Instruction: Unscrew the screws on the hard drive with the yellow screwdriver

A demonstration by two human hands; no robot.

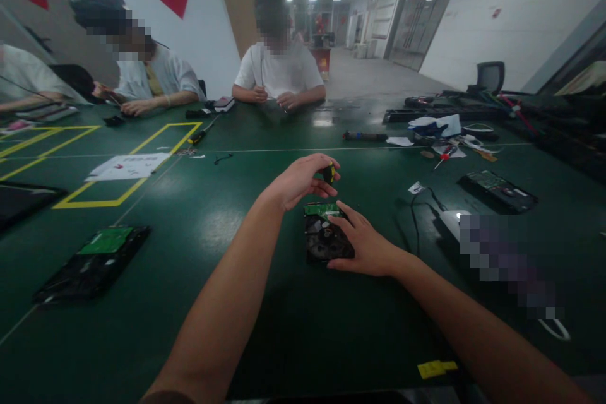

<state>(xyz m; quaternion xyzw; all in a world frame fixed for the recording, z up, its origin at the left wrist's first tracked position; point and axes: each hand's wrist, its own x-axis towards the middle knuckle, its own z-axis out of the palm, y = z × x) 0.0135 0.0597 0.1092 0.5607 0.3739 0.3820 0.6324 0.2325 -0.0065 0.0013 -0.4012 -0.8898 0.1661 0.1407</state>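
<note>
In front of me a hard drive [326, 241] lies on the green table, its circuit board facing up at the far end. My left hand [305, 182] is closed around the black and yellow handle of a screwdriver [328, 172], just above the drive's far end. The screwdriver's shaft is hidden or too faint to make out. My right hand [362, 240] grips the drive's right side, thumb at the near edge and fingers reaching over the top.
Other hard drives lie at left [95, 262] and right [497, 190]. A white corded device [454, 224] is right of my hand. Beyond are a paper sheet [127, 166], another screwdriver [201, 134] and a cluttered pile [445, 132]. Several people sit across the table [227, 202].
</note>
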